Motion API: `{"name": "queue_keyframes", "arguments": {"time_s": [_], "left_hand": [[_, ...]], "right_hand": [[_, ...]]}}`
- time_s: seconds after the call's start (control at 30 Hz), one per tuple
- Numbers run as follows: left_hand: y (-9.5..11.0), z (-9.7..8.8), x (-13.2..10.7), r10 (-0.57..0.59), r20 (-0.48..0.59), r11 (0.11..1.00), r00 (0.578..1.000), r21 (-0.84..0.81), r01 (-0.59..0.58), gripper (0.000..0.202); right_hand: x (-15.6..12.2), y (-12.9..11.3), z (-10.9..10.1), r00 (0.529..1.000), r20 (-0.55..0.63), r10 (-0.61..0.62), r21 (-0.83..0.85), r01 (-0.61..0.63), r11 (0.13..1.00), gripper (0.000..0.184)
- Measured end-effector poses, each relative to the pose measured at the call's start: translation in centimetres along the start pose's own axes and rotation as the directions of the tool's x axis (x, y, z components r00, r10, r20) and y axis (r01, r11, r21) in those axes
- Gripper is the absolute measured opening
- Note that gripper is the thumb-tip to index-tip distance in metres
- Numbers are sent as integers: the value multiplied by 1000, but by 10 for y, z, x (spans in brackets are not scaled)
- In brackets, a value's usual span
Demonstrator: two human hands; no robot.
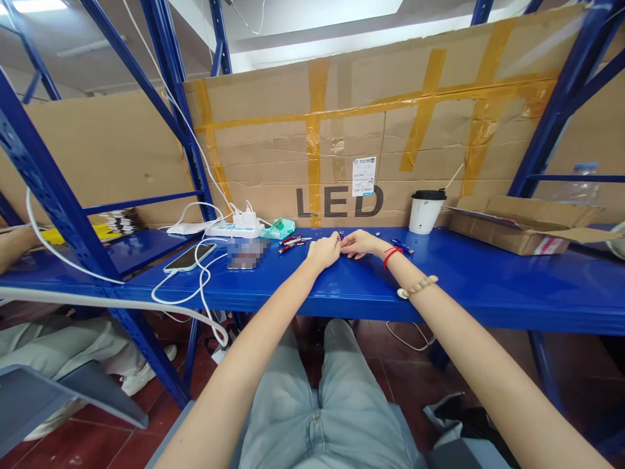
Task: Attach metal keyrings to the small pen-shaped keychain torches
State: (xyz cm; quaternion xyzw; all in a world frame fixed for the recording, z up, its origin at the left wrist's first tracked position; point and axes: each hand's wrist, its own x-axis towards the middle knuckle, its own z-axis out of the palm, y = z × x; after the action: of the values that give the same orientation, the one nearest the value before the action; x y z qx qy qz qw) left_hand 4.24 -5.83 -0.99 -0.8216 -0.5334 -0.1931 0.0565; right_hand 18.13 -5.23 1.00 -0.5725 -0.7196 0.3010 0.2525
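My left hand (325, 252) is closed in a loose fist above the blue tabletop, and whatever it may hold is hidden by its fingers. Touching it from the right is my right hand (360, 244), its thumb and fingers bent together in a pinch at the left hand's fingertips; what lies between them is too small to name. Left of the hands lie several red pens (293, 243). Some blue pens (402, 247) rest just beyond my right wrist. A tiny part (377, 234) sits on the table behind the right hand.
At left are a phone (190, 258) on a white cable, a power strip (234, 230) and a green packet (280, 228). A lidded paper cup (424, 215) and an open cardboard box (512, 228) stand at right. Cardboard (273, 156) walls the back; blue posts flank the table (488, 280).
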Motion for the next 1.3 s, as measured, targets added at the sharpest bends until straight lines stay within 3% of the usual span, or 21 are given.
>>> {"name": "queue_keyframes", "arguments": {"time_s": [0.3, 0.43, 0.8, 1.1, 1.3], "left_hand": [[-2, 0, 1, 91, 68, 995, 994, 21, -93, 30], [1, 5, 7, 162, 40, 986, 986, -45, -161, 30], [-2, 8, 10, -41, 8, 997, 999, -59, 42, 32], [-6, 9, 11, 2, -38, 989, 999, -148, -7, 30], [-7, 7, 9, 54, -61, 994, 997, -89, -59, 28]], "right_hand": [[3, 4, 1, 997, 17, -75, -80, 76, 994, 5], [8, 7, 2, 998, -36, -59, -67, 57, 996, 10], [12, 16, -4, 970, -242, -16, -44, 6, 999, 11], [15, 18, -5, 946, -310, -90, -131, 51, 990, 18], [23, 26, -7, 893, -428, -137, -155, 77, 985, 13]]}}
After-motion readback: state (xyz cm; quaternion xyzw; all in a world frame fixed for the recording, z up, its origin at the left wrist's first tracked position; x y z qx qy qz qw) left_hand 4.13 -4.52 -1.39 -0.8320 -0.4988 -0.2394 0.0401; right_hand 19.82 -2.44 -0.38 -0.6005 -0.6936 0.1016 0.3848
